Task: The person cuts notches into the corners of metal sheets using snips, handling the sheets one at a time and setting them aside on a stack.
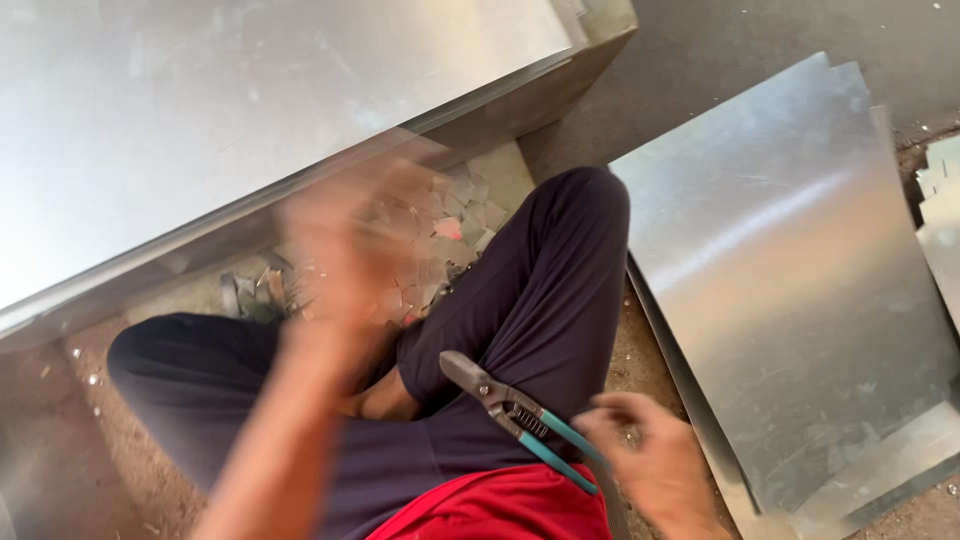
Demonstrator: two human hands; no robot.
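Plainly our right hand (640,450) clamps the pliers (515,415); our blurred left hand (350,250), grip unreadable, could graze the sheet-metal edge (300,190) at eleven o'clock.

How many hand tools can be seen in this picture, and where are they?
1. A pair of steel tin snips with teal handles lies across the person's lap, the right hand at its handles. More tools may be hidden under the large galvanised metal sheets.
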